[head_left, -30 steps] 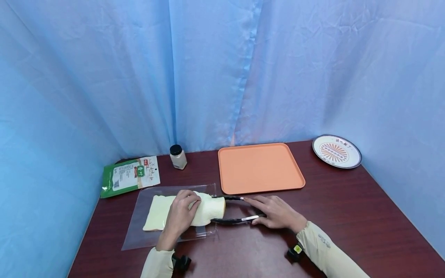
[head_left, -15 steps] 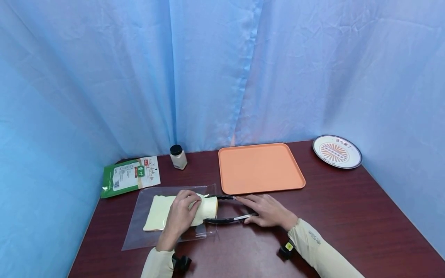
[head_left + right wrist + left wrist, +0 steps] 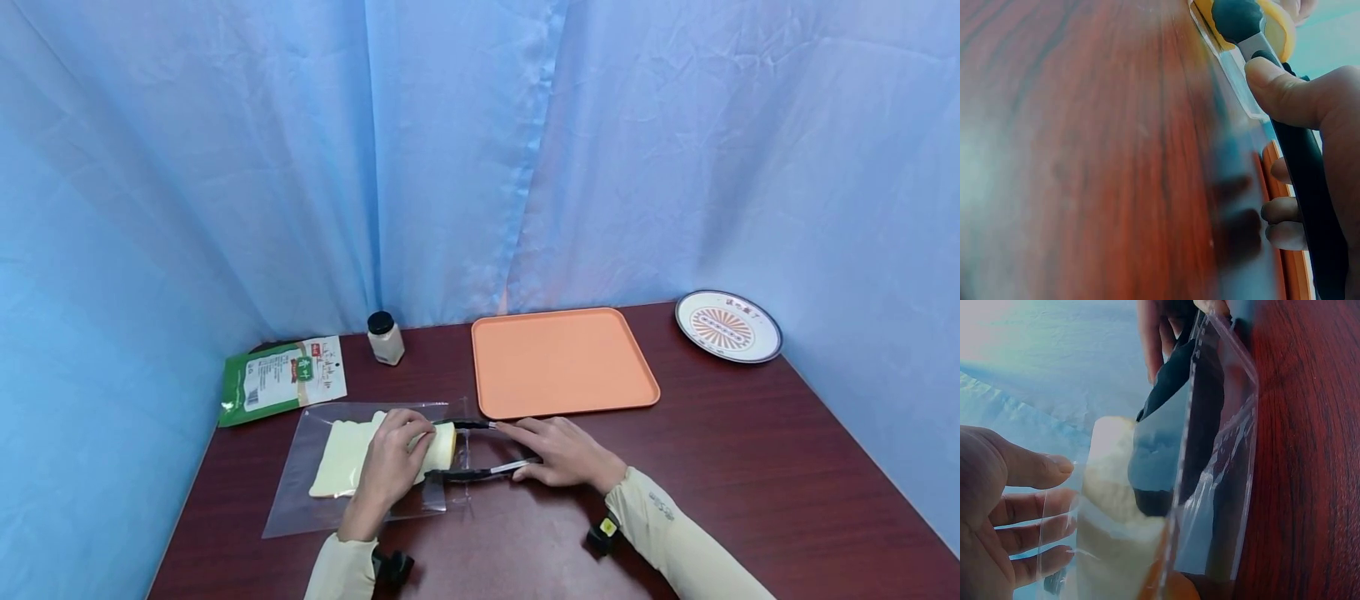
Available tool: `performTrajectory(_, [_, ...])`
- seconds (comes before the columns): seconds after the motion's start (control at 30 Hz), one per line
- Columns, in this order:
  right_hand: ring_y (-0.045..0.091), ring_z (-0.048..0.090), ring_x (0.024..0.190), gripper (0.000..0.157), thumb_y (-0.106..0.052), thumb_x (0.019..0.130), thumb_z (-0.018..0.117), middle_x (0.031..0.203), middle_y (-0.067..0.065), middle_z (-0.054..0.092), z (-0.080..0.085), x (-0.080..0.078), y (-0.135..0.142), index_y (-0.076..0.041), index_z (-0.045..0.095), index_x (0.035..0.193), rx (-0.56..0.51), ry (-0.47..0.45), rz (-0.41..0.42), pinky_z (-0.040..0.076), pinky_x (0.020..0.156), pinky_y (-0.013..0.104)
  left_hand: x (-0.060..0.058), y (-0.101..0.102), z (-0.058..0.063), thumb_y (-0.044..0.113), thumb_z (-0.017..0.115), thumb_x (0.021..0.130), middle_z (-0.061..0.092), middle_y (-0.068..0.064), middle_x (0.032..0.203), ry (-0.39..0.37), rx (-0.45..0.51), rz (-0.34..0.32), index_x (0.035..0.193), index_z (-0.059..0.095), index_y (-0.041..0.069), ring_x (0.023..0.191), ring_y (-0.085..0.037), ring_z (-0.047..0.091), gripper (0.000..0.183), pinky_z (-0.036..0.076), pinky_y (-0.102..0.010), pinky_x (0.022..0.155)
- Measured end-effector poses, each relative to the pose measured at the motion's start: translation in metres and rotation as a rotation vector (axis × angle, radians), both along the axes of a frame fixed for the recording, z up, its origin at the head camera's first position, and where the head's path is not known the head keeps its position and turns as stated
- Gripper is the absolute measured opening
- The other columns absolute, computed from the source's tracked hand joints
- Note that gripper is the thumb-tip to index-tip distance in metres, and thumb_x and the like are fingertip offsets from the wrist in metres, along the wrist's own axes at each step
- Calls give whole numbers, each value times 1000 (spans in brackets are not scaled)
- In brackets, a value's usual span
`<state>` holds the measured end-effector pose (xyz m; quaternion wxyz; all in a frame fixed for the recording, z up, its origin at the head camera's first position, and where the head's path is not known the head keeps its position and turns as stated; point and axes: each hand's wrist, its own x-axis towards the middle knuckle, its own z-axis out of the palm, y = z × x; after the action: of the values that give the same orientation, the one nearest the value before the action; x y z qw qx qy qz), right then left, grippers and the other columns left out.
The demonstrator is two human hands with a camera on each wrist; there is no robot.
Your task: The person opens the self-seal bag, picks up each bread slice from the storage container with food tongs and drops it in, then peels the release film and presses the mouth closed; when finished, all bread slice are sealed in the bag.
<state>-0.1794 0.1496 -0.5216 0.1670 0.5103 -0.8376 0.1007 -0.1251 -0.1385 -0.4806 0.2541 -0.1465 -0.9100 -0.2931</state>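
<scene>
A clear plastic bag (image 3: 296,500) lies on the table, a pale bread slice (image 3: 337,458) inside it. My left hand (image 3: 393,454) holds the film near the mouth of the bag; in the left wrist view its thumb and fingers are at the film. My right hand (image 3: 558,452) grips black tongs (image 3: 468,475), thumb on one arm and fingers on the other. Between the tong tips is a second bread slice (image 3: 444,450), partly within the bag and overlapping the first. Part of both slices is hidden behind my left hand.
An orange tray (image 3: 562,362) lies just behind my right hand. Behind the bag stand a black-lidded jar (image 3: 386,339) and a green-and-white packet (image 3: 281,379). At the back right is a patterned plate (image 3: 727,327). Blue curtains (image 3: 450,167) hang round the table.
My right hand has moved left with the tongs, carrying the second bread slice deeper into the bag. The left hand has stayed in place.
</scene>
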Motion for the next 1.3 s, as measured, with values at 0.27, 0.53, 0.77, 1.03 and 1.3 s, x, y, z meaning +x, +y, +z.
performTrajectory(0.27, [4,43,57,80,-55,83,73,108,1,68,-2,-1,-11,-13,50,146,-18,20,17,40,51,22,-1,0,0,-2,84,74,68,-3,82,44,1,-16,78,76,9,85,-19,64,13,56,-35,74])
performTrajectory(0.53, [5,45,57,80,-57,82,73,106,1,68,-3,-1,-23,-13,51,146,5,14,4,42,51,23,2,1,5,2,83,78,68,-1,85,-7,7,-1,80,78,9,89,-19,64,9,57,-36,76])
performTrajectory(0.77, [7,49,57,77,-57,83,72,107,1,69,-1,-1,-35,-13,53,143,-1,18,10,47,54,25,1,0,4,1,83,77,69,-2,85,20,3,-17,80,77,8,89,-19,64,10,56,-36,76])
performTrajectory(1.03, [8,55,59,76,-57,85,70,110,3,70,0,0,-46,-12,53,144,27,12,5,50,56,25,0,-2,3,-1,83,76,69,-2,85,61,11,-46,79,78,7,88,-20,64,11,57,-36,77])
performTrajectory(1.3, [10,58,60,77,-59,87,68,117,5,70,2,0,-57,-13,51,146,64,-1,-4,53,59,27,1,-1,4,1,83,76,69,-1,85,40,-4,-25,79,77,9,87,-18,64,10,56,-35,76])
